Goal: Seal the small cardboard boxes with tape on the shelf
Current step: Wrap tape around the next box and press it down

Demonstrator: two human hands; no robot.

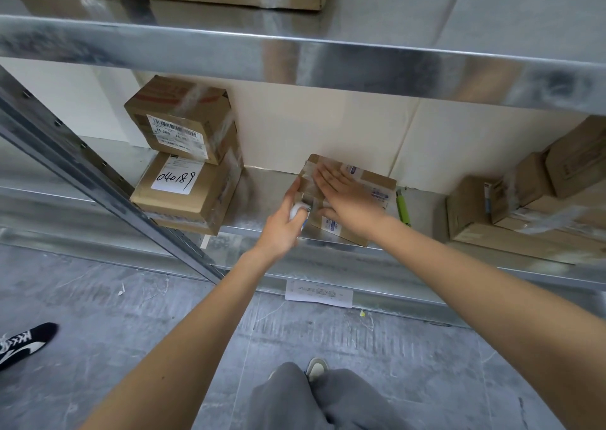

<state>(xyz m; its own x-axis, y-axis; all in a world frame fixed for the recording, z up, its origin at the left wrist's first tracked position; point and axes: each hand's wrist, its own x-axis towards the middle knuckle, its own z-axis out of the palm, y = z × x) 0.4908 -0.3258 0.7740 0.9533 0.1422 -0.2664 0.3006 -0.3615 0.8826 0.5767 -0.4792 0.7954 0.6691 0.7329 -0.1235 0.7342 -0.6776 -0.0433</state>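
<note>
While left hand [285,223] grips tape [299,211], right hand [344,196] presses box [377,188].

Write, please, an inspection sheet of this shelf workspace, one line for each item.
Surface: metal shelf, shiny.
Job's things: box at the shelf's front edge, clear tape on its top; tape roll at its left side.
Clutter: two stacked boxes at left, box pile at right, green pen-like thing beside the box.
Grippers: left hand grips the tape roll; right hand presses flat on the box.
Cables: nothing seen.
Surroundings: grey floor, paper slip below the shelf, black shoe at left.
</note>
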